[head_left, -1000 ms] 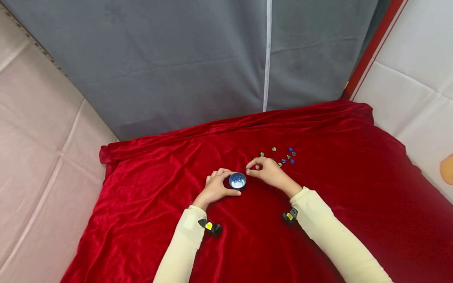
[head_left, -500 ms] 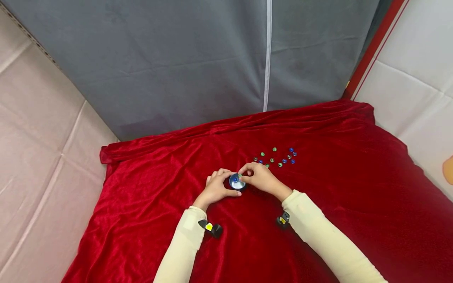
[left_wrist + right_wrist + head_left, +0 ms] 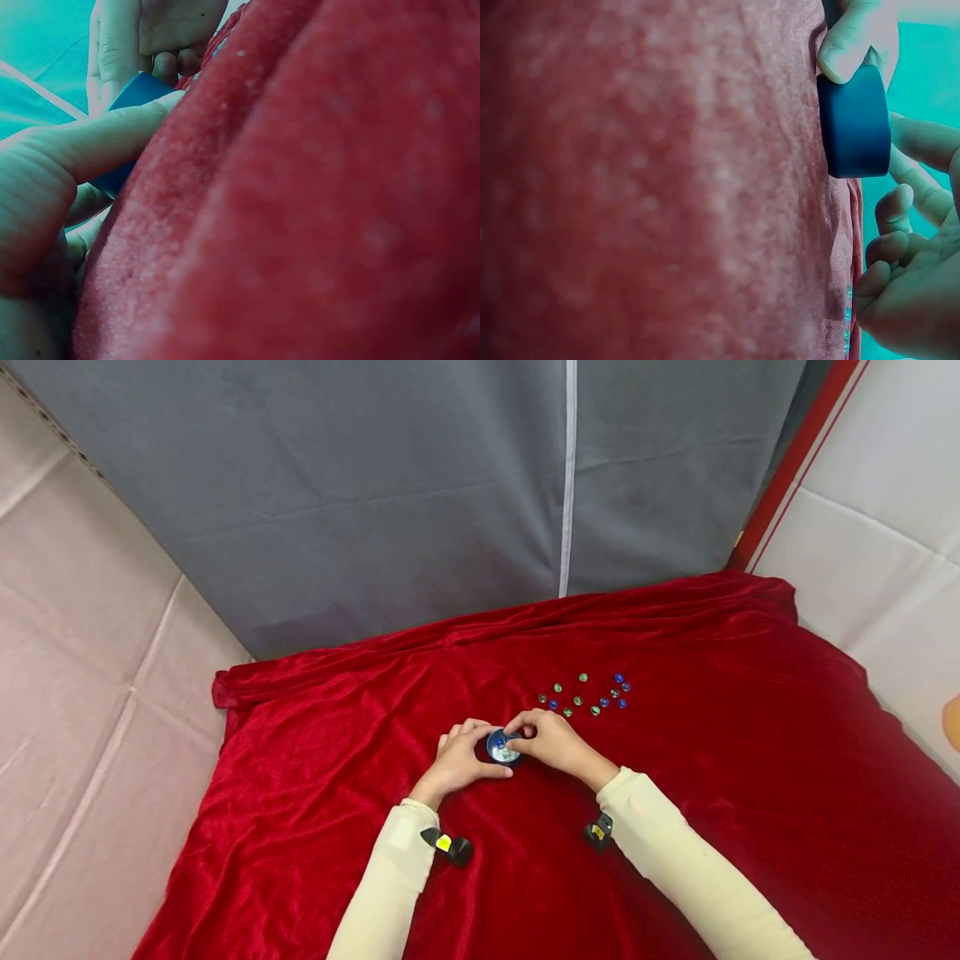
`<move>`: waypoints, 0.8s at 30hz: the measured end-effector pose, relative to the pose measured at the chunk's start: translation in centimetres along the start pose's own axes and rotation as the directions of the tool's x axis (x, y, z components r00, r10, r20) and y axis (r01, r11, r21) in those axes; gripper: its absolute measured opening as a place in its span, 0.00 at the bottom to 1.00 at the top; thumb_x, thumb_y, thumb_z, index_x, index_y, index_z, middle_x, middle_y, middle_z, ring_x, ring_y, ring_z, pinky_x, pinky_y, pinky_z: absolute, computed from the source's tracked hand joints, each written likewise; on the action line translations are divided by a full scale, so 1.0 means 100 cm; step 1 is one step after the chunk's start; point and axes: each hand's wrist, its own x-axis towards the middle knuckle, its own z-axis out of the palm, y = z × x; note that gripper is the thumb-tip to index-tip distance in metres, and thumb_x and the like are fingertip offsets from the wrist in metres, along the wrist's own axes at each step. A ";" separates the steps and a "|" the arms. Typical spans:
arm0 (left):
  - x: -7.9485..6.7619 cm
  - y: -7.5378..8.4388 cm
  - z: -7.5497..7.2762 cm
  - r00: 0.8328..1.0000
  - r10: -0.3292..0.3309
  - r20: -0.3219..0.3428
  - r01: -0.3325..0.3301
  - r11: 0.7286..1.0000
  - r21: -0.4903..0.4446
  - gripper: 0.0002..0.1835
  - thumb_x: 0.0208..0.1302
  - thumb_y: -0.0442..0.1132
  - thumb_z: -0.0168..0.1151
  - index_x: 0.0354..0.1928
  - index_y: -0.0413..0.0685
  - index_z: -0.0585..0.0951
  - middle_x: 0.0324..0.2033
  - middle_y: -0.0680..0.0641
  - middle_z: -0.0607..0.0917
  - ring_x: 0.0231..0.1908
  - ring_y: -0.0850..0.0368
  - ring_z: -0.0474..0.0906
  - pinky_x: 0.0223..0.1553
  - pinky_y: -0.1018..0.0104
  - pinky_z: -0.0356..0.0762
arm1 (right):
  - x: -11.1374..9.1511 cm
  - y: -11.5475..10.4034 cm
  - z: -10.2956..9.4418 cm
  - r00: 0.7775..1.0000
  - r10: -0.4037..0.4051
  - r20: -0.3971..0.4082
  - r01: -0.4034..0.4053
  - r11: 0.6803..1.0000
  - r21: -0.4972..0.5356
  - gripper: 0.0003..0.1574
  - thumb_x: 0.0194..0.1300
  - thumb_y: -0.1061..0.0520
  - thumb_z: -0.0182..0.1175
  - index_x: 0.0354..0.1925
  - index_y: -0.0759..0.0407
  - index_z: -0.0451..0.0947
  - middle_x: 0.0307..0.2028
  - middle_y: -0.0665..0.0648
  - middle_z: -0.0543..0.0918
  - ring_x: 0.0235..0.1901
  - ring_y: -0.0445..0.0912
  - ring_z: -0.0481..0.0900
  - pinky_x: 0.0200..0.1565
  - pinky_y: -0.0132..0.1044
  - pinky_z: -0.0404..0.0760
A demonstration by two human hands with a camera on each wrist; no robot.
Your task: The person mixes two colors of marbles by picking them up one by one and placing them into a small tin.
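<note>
My left hand (image 3: 459, 765) grips a small blue cup (image 3: 855, 124) from its left side, thumb at the near side and fingers at the far side. The cup's pale inside faces up in the head view, with a blue marble (image 3: 500, 742) and a greenish marble (image 3: 507, 755) showing in it. Over the cup's right rim is my right hand (image 3: 553, 742). Its thumb and index finger reach over the opening, apart from each other, while the other fingers curl loosely in the right wrist view. Those fingertips partly hide the cup's inside.
Several green and blue marbles, among them a green marble (image 3: 583, 677) and a blue marble (image 3: 622, 703), lie scattered beyond my right hand. Beneath everything is a wrinkled red velvet cloth (image 3: 337, 760). A grey curtain (image 3: 375, 510) hangs behind the table.
My right hand has come left from beside the cup to over it, bringing a green marble. The marble has left its fingertips and shows inside the cup. My left hand has stayed on the cup.
</note>
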 end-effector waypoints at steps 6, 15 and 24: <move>-0.001 0.000 -0.001 1.000 -0.006 -0.002 0.006 1.000 0.003 0.36 0.40 0.56 0.74 0.55 0.57 0.76 0.49 0.56 0.72 0.50 0.56 0.63 0.52 0.57 0.52 | -0.001 0.001 -0.002 1.000 0.014 -0.018 -0.014 1.000 0.012 0.09 0.55 0.56 0.65 0.37 0.55 0.82 0.27 0.53 0.71 0.27 0.43 0.66 0.30 0.32 0.67; 0.000 0.000 -0.001 1.000 0.018 -0.016 -0.017 1.000 0.021 0.36 0.39 0.55 0.74 0.54 0.57 0.77 0.49 0.55 0.73 0.51 0.55 0.64 0.50 0.57 0.53 | -0.002 0.005 -0.010 0.999 0.019 -0.042 -0.019 1.000 0.001 0.10 0.55 0.55 0.65 0.37 0.54 0.82 0.27 0.53 0.72 0.28 0.43 0.67 0.30 0.33 0.67; 0.000 0.000 -0.001 1.000 -0.012 -0.007 0.012 1.000 0.005 0.35 0.38 0.54 0.75 0.54 0.59 0.77 0.49 0.56 0.73 0.51 0.56 0.63 0.53 0.57 0.52 | -0.004 0.014 -0.023 0.997 0.041 -0.069 -0.042 0.999 -0.016 0.10 0.57 0.55 0.63 0.39 0.55 0.81 0.28 0.53 0.71 0.29 0.44 0.67 0.31 0.34 0.67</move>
